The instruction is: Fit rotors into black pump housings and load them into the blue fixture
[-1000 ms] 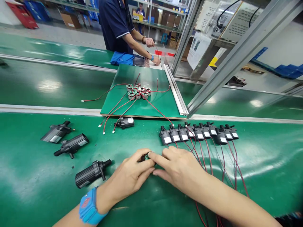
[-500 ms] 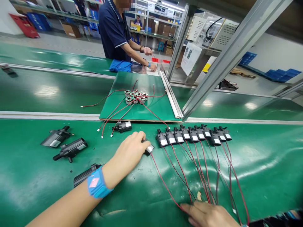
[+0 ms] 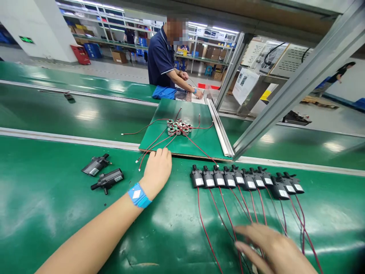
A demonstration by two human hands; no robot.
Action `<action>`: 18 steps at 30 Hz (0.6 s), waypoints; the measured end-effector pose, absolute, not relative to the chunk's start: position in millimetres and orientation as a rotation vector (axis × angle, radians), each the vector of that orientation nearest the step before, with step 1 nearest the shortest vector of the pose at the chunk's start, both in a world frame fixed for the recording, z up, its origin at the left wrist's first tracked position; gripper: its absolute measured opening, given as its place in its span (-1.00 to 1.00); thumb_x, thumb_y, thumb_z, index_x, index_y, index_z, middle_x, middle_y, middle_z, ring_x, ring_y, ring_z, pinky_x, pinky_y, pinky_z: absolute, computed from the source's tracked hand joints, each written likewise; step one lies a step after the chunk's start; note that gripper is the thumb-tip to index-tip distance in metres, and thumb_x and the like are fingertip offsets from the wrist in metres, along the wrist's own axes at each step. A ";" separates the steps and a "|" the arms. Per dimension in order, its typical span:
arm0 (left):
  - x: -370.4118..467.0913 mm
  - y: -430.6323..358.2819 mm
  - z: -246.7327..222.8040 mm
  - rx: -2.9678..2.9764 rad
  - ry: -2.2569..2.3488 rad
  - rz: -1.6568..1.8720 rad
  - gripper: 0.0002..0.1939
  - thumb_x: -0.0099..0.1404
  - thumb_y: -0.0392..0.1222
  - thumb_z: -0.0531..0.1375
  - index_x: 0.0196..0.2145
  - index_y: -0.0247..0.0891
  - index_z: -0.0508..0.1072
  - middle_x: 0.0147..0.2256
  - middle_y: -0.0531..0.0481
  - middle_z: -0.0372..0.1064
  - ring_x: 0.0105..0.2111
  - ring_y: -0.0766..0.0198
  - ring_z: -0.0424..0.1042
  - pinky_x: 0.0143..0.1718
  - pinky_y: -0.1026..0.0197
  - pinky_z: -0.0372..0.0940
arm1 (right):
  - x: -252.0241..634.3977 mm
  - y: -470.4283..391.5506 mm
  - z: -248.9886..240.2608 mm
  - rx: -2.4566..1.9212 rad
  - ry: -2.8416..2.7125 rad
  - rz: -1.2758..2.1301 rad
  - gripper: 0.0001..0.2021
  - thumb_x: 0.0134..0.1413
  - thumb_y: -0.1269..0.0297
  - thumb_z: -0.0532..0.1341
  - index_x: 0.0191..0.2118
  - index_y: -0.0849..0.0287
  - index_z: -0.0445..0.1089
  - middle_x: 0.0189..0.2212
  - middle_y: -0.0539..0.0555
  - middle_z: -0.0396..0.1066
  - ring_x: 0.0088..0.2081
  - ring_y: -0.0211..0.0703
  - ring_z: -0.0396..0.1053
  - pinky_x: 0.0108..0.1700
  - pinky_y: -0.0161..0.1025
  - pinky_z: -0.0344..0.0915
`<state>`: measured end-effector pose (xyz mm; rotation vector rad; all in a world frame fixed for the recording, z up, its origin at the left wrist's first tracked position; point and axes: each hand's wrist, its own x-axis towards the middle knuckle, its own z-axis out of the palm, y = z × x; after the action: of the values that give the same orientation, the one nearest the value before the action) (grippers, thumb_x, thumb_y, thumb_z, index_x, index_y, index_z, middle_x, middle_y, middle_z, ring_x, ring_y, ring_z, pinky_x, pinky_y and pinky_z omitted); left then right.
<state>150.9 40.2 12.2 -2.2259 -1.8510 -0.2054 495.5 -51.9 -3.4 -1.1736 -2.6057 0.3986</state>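
Note:
My left hand [image 3: 157,167] is at the near edge of a raised green board, palm down with its fingers curled under. Its fingertips, and whatever lies beneath them, are hidden. A slanting row of black pumps [image 3: 219,177] with white labels stands to the right, red and dark wires trailing towards me. Over these wires hovers my right hand [image 3: 269,243], slightly blurred, thumb and fingers apart and nothing visibly held. Two more black pumps, one [image 3: 96,165] behind the other [image 3: 107,180], lie on the green mat left of my left hand.
On the raised board [image 3: 154,125] sits a cluster of round circuit boards [image 3: 179,127] with red wires spread outwards. White rails [image 3: 219,129] line its right side, beside a slanting metal post [image 3: 285,83]. Across the bench a co-worker [image 3: 161,57] handles a wire.
My left hand has let go of a pump at the row's left end and moved left to the board's edge. My right hand has lifted off the wire, fingers spreading. The view has shifted.

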 end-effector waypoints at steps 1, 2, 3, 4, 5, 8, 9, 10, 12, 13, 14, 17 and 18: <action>146.9 38.4 12.7 -2.218 -1.852 -0.175 -0.67 0.41 -0.42 -0.09 -0.07 -0.49 0.43 -0.13 -0.42 0.41 -0.10 -0.14 0.36 -0.14 -0.12 0.28 | 484.2 -36.5 4.8 -1.180 -2.579 0.403 -0.79 0.33 0.16 0.14 -0.07 0.03 0.47 -0.32 0.07 0.54 -0.30 -0.11 0.55 -0.27 -0.25 0.50; 144.7 35.3 12.7 -2.223 -1.841 -0.144 -0.66 0.40 -0.44 -0.11 -0.15 -0.45 0.45 -0.20 -0.38 0.43 -0.15 -0.11 0.37 -0.17 -0.08 0.28 | 471.5 -19.4 11.6 -1.183 -2.548 0.408 -0.79 0.33 0.15 0.14 -0.09 0.04 0.48 -0.31 0.07 0.54 -0.30 -0.12 0.53 -0.25 -0.23 0.47; 144.2 31.1 12.3 -2.233 -1.826 -0.115 -0.66 0.40 -0.46 -0.12 -0.21 -0.41 0.46 -0.25 -0.34 0.43 -0.19 -0.07 0.36 -0.20 -0.04 0.28 | 457.5 -1.0 17.0 -1.181 -2.522 0.415 -0.79 0.33 0.14 0.15 -0.10 0.06 0.48 -0.30 0.07 0.53 -0.29 -0.13 0.52 -0.23 -0.22 0.45; 145.0 25.7 11.7 -2.243 -1.808 -0.091 -0.67 0.39 -0.47 -0.10 -0.25 -0.38 0.45 -0.29 -0.29 0.44 -0.22 -0.04 0.36 -0.22 -0.01 0.28 | 442.4 18.2 21.1 -1.176 -2.494 0.414 -0.79 0.32 0.13 0.16 -0.10 0.07 0.49 -0.30 0.07 0.53 -0.28 -0.13 0.50 -0.21 -0.21 0.42; 146.9 19.4 10.8 -2.249 -1.790 -0.071 -0.68 0.38 -0.48 -0.08 -0.26 -0.35 0.45 -0.31 -0.26 0.44 -0.24 -0.02 0.36 -0.22 0.01 0.28 | 426.4 37.8 24.1 -1.164 -2.467 0.402 -0.78 0.32 0.13 0.17 -0.11 0.09 0.49 -0.29 0.07 0.52 -0.25 -0.12 0.48 -0.18 -0.19 0.39; 155.6 -4.2 5.1 -2.265 -1.719 -0.012 -0.72 0.33 -0.50 -0.01 -0.16 -0.33 0.45 -0.27 -0.21 0.44 -0.20 0.01 0.36 -0.13 -0.01 0.29 | 375.9 93.5 28.8 -1.101 -2.409 0.351 -0.76 0.31 0.11 0.17 -0.13 0.12 0.51 -0.28 0.08 0.51 -0.18 -0.09 0.43 -0.11 -0.17 0.32; 158.4 -13.2 1.5 -2.285 -1.696 0.013 -0.72 0.32 -0.49 0.03 -0.12 -0.32 0.44 -0.24 -0.20 0.44 -0.18 0.01 0.37 -0.08 -0.03 0.29 | 359.6 109.8 29.6 -1.093 -2.396 0.330 -0.76 0.31 0.11 0.17 -0.12 0.13 0.51 -0.26 0.09 0.50 -0.15 -0.09 0.41 -0.08 -0.17 0.29; 160.8 -22.5 -2.9 -2.314 -1.683 0.026 -0.73 0.30 -0.47 0.06 -0.11 -0.31 0.44 -0.21 -0.19 0.44 -0.15 0.00 0.38 -0.04 -0.06 0.29 | 344.1 124.5 30.4 -1.099 -2.385 0.305 -0.75 0.32 0.12 0.17 -0.11 0.14 0.51 -0.23 0.10 0.50 -0.13 -0.08 0.39 -0.05 -0.17 0.27; 163.4 -40.8 -13.4 -2.402 -1.698 -0.044 -0.74 0.28 -0.43 0.11 -0.09 -0.28 0.41 -0.13 -0.18 0.43 -0.05 -0.05 0.38 0.05 -0.14 0.28 | 316.8 149.8 32.1 -1.144 -2.376 0.248 -0.75 0.32 0.13 0.17 -0.08 0.13 0.50 -0.14 0.11 0.50 -0.07 -0.08 0.36 0.01 -0.17 0.23; 163.6 -49.1 -18.7 -2.464 -1.727 -0.143 -0.72 0.26 -0.43 0.13 -0.08 -0.26 0.39 -0.07 -0.18 0.42 0.00 -0.07 0.37 0.08 -0.15 0.27 | 305.0 160.5 33.0 -1.173 -2.373 0.220 -0.75 0.33 0.13 0.16 -0.05 0.12 0.49 -0.10 0.10 0.49 -0.05 -0.07 0.34 0.03 -0.16 0.21; 163.3 -56.3 -23.4 -2.534 -1.767 -0.279 -0.69 0.24 -0.43 0.14 -0.06 -0.24 0.36 -0.04 -0.18 0.41 0.03 -0.06 0.37 0.09 -0.12 0.29 | 294.4 170.3 34.0 -1.202 -2.372 0.197 -0.74 0.34 0.13 0.14 -0.03 0.10 0.49 -0.06 0.10 0.48 -0.02 -0.06 0.32 0.05 -0.15 0.19; 161.0 -68.9 -32.0 -2.714 -1.894 -0.698 -0.58 0.21 -0.42 0.16 0.01 -0.20 0.26 -0.05 -0.17 0.40 -0.05 0.01 0.43 -0.06 0.03 0.41 | 268.4 195.1 36.8 -1.261 -2.375 0.152 -0.70 0.38 0.14 0.08 0.06 0.05 0.44 0.03 0.11 0.44 0.03 0.00 0.27 0.06 -0.10 0.17; 160.4 -69.9 -33.3 -2.750 -1.915 -0.794 -0.55 0.22 -0.41 0.17 0.04 -0.20 0.23 -0.08 -0.16 0.40 -0.10 0.03 0.45 -0.12 0.06 0.43 | 261.2 202.4 37.8 -1.276 -2.379 0.140 -0.69 0.39 0.14 0.06 0.09 0.03 0.43 0.05 0.11 0.42 0.05 0.02 0.25 0.05 -0.08 0.16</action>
<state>160.4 -69.9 -33.3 -2.7503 -1.9149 -0.7939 261.2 202.4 37.8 -1.2759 -2.3794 0.1396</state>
